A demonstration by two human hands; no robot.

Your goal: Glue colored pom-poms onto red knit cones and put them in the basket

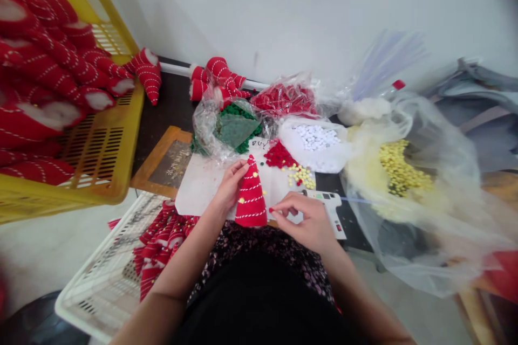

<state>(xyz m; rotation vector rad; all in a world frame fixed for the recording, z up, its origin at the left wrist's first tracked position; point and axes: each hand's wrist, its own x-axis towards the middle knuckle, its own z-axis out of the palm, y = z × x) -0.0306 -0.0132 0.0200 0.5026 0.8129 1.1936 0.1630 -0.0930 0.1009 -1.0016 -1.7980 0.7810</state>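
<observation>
My left hand (232, 186) grips a red felt cone (251, 202) near its tip. White dashed stitching runs across the cone, and a few small yellow pompoms sit on it. Just to the right of the cone, my right hand (301, 218) pinches a small red pompom (272, 210) between thumb and forefinger. Behind the hands, loose red pompoms (279, 155) and yellow pompoms (301, 176) lie on a white sheet (202, 183). A white glue gun (334, 210) lies partly behind my right hand.
A yellow crate (121, 156) of stuffed red cones stands left; below it, a white basket (93, 275) holds decorated cones. Bags of green pompoms (238, 126), red pieces (285, 99), white pompoms (315, 137) and yellow pompoms (400, 167) line the table. A wooden frame (141, 172) lies left.
</observation>
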